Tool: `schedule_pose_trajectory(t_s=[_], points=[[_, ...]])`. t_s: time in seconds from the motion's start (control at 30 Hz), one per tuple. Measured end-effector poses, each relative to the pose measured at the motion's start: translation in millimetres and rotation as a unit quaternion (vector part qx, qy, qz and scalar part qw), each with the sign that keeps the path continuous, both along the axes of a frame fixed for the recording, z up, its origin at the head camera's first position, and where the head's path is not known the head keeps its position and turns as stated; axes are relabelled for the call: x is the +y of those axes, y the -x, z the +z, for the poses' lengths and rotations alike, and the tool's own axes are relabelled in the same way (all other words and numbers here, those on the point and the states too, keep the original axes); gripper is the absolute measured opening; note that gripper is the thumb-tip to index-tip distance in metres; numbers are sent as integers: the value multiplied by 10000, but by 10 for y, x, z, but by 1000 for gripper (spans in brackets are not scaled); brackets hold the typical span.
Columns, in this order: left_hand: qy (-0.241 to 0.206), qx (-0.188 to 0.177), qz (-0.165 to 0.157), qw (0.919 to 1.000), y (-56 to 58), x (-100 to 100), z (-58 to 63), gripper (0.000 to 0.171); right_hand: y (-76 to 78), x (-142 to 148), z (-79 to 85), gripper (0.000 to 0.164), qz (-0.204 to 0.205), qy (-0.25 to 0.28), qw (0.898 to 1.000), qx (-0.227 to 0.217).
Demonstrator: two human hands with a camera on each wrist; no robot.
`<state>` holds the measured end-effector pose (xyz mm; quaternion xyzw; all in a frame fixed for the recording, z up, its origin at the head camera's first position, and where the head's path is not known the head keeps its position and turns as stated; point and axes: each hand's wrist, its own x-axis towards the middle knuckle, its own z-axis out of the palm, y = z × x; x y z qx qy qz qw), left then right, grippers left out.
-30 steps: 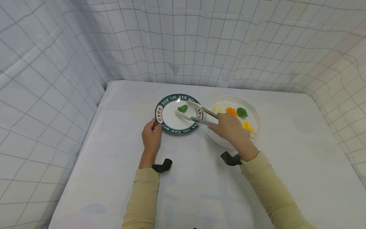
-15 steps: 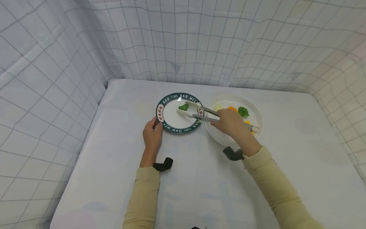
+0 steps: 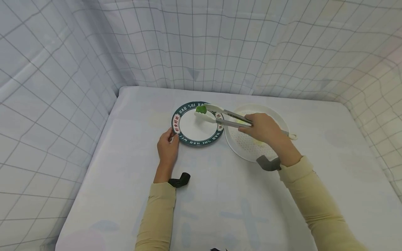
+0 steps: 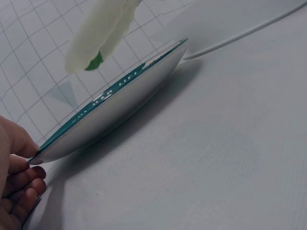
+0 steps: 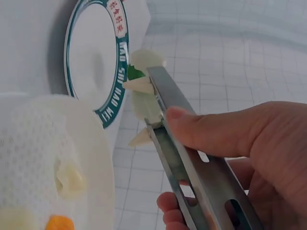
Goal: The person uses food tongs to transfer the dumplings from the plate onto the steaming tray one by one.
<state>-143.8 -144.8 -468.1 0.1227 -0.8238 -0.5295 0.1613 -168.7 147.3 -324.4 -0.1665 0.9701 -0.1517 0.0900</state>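
My right hand (image 3: 265,129) grips metal tongs (image 3: 233,123) with pale, translucent tips. Caught between those tips is a small green piece (image 3: 201,109), leafy-looking and mostly covered by them in the wrist views. The left wrist view shows the tips raised above the plate (image 4: 115,105). The plate is white with a dark green lettered rim. At its near left edge my left hand (image 3: 167,150) pinches the rim, thumb on top and fingers (image 4: 29,184) curled below.
To the plate's right stands a round white perforated tray (image 3: 243,148), partly under my right hand. In it lie pale yellow pieces (image 5: 71,179) and an orange one (image 5: 60,223). Grid-patterned white curtains (image 3: 204,45) hang behind and beside the white-covered table (image 3: 213,195).
The tongs have closed on the green piece and lifted it off the plate. My right hand has shifted right and slightly back over the tray. The left hand stays at the rim.
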Motion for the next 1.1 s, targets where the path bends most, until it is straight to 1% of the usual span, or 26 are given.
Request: schedule_pose_trajectory(t_s=[0.07,0.2,0.3,0.4,0.47,0.63,0.77,0.93,1.1], points=[[-2,11,-7,10000,2,-2,1,42,27,124,80,55,56,118,9999,-63],[25,-3,-7,10000,2,-12,1,42,62,404,231,56,302,244,9992,42],[40,-10,6,10000,2,-19,5,42,58,616,322,52,602,100,9977,309],[45,-21,21,10000,9,-27,10,42,23,802,392,51,783,-67,9960,422],[59,-43,26,10000,17,-32,10,42,-4,916,424,52,811,-166,9955,459],[60,-46,-9,10000,22,-28,18,42,-59,1151,484,50,707,-376,9960,407],[92,-30,-9,10000,26,-29,19,42,-83,1280,520,54,656,-622,9956,225],[71,-55,-7,10000,36,-31,23,42,-72,1336,507,55,726,-989,9924,92],[50,-62,-42,10000,39,-20,26,41,-66,1332,465,51,842,-1181,9894,66]])
